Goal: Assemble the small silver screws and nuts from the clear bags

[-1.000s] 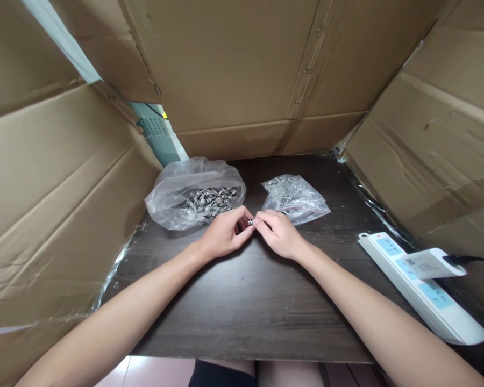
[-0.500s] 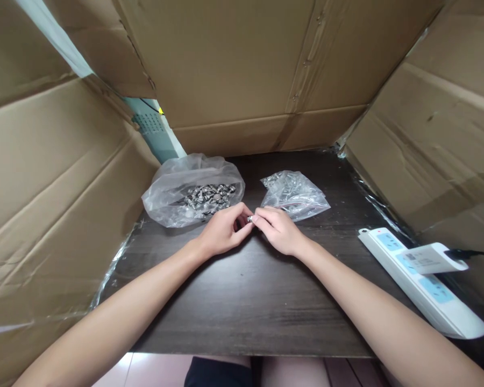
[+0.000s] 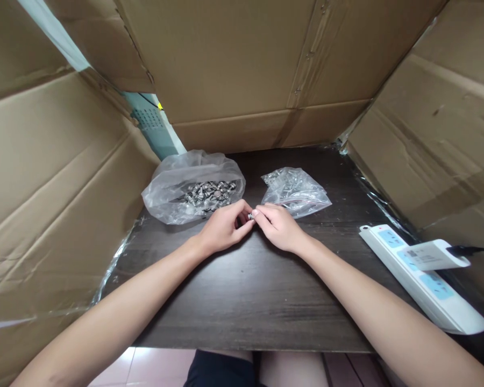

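Note:
My left hand and my right hand meet at the middle of the dark wooden table. Both pinch one small metal part between their fingertips, just above the tabletop. Behind my left hand lies an open clear plastic bag holding a heap of small metal screws. Behind my right hand lies a smaller clear zip bag with more small metal parts.
Cardboard walls stand at the left, back and right of the table. A white power strip with a white plug and black cable lies at the right edge. My knees show below the table's front edge.
Both hands stay pinched on the small metal part, with only slight finger shifts. The view has tilted a little.

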### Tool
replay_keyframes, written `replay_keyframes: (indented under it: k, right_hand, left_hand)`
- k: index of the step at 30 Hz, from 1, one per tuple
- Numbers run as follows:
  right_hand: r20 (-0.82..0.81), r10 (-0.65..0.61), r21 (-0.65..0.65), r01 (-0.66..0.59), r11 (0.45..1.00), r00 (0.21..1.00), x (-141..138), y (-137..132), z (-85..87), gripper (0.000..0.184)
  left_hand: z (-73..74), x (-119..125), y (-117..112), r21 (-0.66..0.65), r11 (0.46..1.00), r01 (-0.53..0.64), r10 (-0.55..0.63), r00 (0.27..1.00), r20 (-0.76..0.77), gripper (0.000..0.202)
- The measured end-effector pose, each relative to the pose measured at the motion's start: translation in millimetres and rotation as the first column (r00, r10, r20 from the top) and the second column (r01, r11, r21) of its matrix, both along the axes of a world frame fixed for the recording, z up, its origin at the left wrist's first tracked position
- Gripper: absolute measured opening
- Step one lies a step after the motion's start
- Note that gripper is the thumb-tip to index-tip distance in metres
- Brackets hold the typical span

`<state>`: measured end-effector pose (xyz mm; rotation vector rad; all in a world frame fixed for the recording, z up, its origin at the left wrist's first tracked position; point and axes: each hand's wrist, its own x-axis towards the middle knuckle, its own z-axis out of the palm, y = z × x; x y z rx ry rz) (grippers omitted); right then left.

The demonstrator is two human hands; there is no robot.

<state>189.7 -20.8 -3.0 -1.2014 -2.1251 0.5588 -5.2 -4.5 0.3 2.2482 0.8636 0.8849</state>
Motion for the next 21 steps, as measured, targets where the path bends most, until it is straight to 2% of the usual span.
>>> replay_keyframes:
  k: [8,21]
  right_hand:
    - [-0.043,0.011,-0.054,-0.014,0.998,0.999,1.3,-0.8,5.0,0.037]
    - [-0.035,-0.003,-0.027,0.002,1.0,0.999,0.6,0.3,1.4,0.039]
  left_hand:
    - [1.7,1.0,-0.7,0.01,1.0,-0.005,0.005,1.0,0.029,0.008]
    - [1.4,1.3,-0.7,0.015,1.0,-0.009,0.008,0.999,0.032,0.009]
